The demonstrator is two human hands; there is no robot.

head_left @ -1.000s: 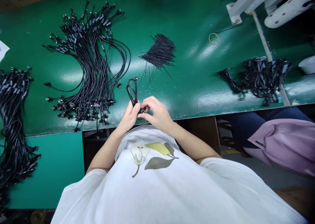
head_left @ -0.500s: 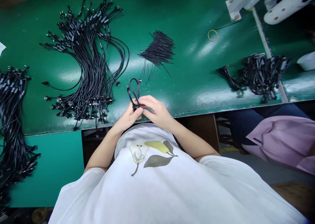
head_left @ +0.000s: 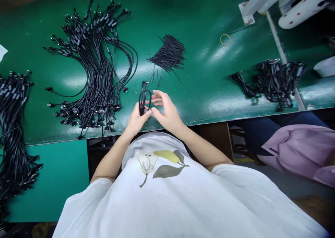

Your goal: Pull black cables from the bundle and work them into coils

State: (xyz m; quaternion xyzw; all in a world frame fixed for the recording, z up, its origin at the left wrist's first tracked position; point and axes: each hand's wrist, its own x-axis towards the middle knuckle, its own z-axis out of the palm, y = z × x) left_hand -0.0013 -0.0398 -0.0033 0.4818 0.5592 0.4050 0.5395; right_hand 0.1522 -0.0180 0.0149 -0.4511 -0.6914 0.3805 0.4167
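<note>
A black cable [head_left: 142, 99], coiled into narrow loops, stands upright in my left hand [head_left: 135, 121], whose fingers and thumb pinch its lower end. One plug of the cable points up above the loops. Just to the right, my right hand [head_left: 167, 114] has its thumb and fingers apart around the side of the coil, with nothing visible between them. Beyond both hands lies a pile of short black twist ties [head_left: 169, 53]. To the left spreads a big bunch of loose black cables [head_left: 96, 67] with plugs at both ends.
Another bunch of cables [head_left: 14, 126] hangs over the left table edge. Bundled cables [head_left: 277, 79] lie at the right, near a yellow ring [head_left: 225, 39] and a white bowl [head_left: 326, 66]. A metal bracket [head_left: 247, 15] stands at the back. A person in pink [head_left: 300, 147] sits at the right.
My right hand has let go of the cable and opened, shifting slightly up and away. The loops have turned and look narrower, still in my left hand.
</note>
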